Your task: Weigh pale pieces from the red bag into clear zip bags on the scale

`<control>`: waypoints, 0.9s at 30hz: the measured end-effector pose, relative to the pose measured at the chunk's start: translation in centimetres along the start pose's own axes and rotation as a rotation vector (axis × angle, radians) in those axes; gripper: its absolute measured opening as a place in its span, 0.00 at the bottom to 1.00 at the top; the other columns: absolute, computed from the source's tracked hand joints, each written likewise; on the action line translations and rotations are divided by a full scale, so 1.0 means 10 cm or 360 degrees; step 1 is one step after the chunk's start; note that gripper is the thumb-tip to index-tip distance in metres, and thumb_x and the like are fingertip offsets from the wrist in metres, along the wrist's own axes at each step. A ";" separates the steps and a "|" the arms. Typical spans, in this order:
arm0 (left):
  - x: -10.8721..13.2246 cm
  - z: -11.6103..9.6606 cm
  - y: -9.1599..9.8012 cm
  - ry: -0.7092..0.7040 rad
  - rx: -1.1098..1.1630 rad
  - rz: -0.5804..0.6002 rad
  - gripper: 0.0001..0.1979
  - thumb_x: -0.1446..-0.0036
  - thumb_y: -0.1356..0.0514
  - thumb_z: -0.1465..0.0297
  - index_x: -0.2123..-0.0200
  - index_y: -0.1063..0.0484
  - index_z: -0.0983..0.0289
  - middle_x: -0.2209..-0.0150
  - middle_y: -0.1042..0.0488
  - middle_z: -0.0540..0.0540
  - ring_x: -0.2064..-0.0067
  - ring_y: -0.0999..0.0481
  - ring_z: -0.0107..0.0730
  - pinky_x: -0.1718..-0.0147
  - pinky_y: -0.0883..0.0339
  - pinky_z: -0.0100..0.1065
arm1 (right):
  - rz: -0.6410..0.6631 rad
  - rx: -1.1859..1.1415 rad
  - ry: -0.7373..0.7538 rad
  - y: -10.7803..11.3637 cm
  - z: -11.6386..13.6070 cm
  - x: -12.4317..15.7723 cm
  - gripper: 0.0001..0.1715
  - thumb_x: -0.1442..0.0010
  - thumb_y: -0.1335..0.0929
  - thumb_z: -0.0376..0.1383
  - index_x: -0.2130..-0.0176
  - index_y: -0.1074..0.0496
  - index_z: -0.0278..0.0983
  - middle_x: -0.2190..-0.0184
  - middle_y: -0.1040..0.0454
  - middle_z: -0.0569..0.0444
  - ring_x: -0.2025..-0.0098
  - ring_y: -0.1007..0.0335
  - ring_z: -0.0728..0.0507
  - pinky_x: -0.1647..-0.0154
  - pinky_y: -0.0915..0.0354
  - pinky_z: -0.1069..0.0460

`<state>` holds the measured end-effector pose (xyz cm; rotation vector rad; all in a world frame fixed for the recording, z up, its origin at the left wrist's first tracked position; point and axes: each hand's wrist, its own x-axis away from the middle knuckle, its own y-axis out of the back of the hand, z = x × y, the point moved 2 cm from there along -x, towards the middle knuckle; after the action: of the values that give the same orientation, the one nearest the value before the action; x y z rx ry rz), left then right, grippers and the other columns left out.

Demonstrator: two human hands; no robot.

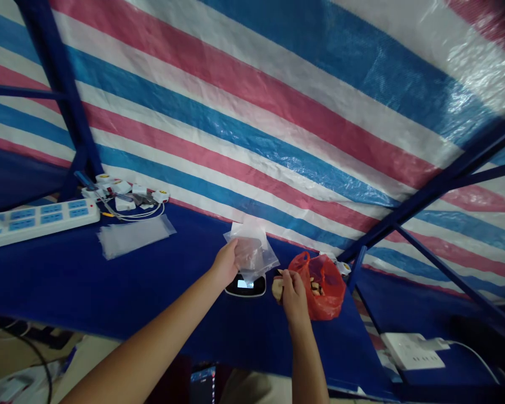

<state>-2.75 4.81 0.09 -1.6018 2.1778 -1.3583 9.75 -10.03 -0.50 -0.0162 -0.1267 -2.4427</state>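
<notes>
My left hand (225,264) grips the edge of a clear plastic bag (252,252), which holds a brownish lump and hangs just above a small black digital scale (246,286). The scale's lit display faces me, but its reading is too small to make out. My right hand (294,297) pinches a pale tan chunk of food (277,289) beside the scale. Right behind that hand stands an open red plastic bag (326,292) with similar pieces inside.
The blue table (88,286) holds a white power strip (37,222), flat clear bags (132,236), and small white devices with cables (124,193). Another white power strip (412,351) lies at lower right. Blue metal poles (59,84) frame a striped tarp wall (252,129).
</notes>
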 end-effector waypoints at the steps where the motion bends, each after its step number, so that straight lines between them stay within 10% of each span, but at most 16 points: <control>1: 0.03 0.00 0.01 0.0022 0.0042 -0.0010 0.10 0.33 0.47 0.72 0.60 0.26 0.68 0.64 0.19 0.58 0.69 0.19 0.32 0.71 0.25 0.33 | 0.0050 -0.0055 0.0009 -0.01 0.02 -0.01 0.29 0.49 0.28 0.59 0.64 0.30 0.38 0.75 0.25 0.56 0.78 0.32 0.46 0.81 0.38 0.52; 8: 0.15 -0.04 0.04 0.0093 0.0448 -0.0087 0.11 0.31 0.48 0.73 0.55 0.27 0.70 0.66 0.19 0.58 0.70 0.19 0.31 0.70 0.23 0.31 | -0.0042 -0.0477 0.0104 0.02 0.08 0.05 0.28 0.54 0.21 0.47 0.57 0.26 0.39 0.59 0.20 0.51 0.55 0.23 0.43 0.51 0.28 0.48; 27: 0.47 0.20 -0.12 -0.0061 0.0203 0.0445 0.16 0.50 0.29 0.65 0.59 0.21 0.65 0.58 0.19 0.57 0.57 0.20 0.35 0.59 0.26 0.32 | 0.0457 0.0015 0.0417 -0.43 0.46 0.03 0.30 0.40 0.29 0.47 0.41 0.28 0.40 0.39 0.27 0.47 0.37 0.32 0.37 0.35 0.37 0.42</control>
<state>-2.78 -0.24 1.58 -1.2153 2.1462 -1.3385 6.72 -6.51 3.74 0.2705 -0.0168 -2.1354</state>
